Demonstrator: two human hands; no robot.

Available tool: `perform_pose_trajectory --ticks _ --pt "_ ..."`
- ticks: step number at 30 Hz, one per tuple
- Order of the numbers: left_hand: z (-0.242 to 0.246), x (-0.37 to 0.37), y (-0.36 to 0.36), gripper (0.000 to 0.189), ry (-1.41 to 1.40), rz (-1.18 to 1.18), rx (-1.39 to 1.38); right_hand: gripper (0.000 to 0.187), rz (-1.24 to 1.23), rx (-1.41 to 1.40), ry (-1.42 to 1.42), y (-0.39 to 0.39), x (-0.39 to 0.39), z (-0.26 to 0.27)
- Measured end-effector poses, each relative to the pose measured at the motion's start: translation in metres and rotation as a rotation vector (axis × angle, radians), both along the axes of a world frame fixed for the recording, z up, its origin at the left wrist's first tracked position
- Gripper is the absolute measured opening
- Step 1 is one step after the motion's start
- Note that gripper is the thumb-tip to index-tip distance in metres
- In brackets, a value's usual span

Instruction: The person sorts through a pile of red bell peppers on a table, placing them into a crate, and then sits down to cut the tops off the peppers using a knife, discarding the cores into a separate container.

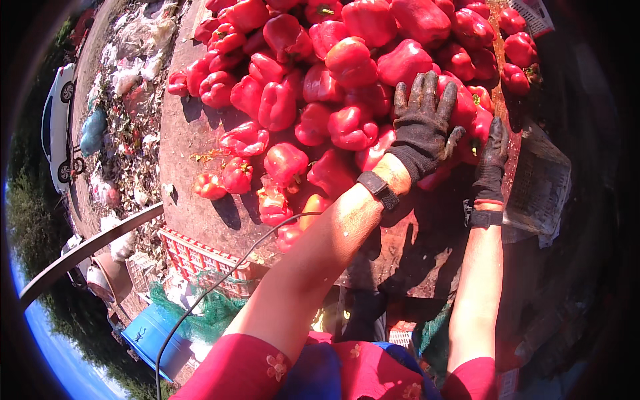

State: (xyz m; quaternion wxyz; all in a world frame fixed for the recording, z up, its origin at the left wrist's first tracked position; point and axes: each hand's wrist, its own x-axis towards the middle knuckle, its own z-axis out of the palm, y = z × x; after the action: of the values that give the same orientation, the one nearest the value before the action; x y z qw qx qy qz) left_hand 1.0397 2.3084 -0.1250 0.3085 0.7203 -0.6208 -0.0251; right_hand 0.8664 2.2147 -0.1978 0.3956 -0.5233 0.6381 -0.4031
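Observation:
A large heap of red bell peppers (351,62) lies on a worn wooden table (187,150). My left hand (424,117), in a stained black glove, rests flat on the heap's near right side with its fingers spread. Close to the table's right edge is my right hand (491,155), also gloved in black. It is seen nearly edge-on, its fingers extended beside a red bell pepper (481,127); its palm side is hidden. Neither hand grasps a pepper. Several peppers sit loose at the heap's near left, including a split one (273,205).
A raised wooden strip (511,167) borders the table's right side. Beyond it stand a pale plastic crate (537,185) and more red peppers (520,50). Near left are a red crate (200,257), green netting (215,305) and a blue barrel (155,340). A thin cable (220,281) crosses by my left arm.

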Motion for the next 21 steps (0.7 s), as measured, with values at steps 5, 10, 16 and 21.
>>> perform_pose_trajectory --ticks 5,10,16,21 --pt "-0.004 0.082 0.092 0.062 0.036 0.226 -0.107 0.038 0.069 -0.043 -0.265 0.013 0.003 0.046" --pt "-0.058 0.235 0.241 0.072 -0.087 0.838 0.257 0.042 0.103 0.517 -0.598 -0.002 -0.043 0.037" --pt "-0.110 0.319 0.359 0.108 0.297 1.369 0.535 0.039 0.218 0.079 -0.478 0.009 -0.037 0.070" --pt "-0.096 0.330 0.325 0.106 0.453 1.448 0.493 0.056 0.576 -0.600 0.254 0.006 0.068 0.146"
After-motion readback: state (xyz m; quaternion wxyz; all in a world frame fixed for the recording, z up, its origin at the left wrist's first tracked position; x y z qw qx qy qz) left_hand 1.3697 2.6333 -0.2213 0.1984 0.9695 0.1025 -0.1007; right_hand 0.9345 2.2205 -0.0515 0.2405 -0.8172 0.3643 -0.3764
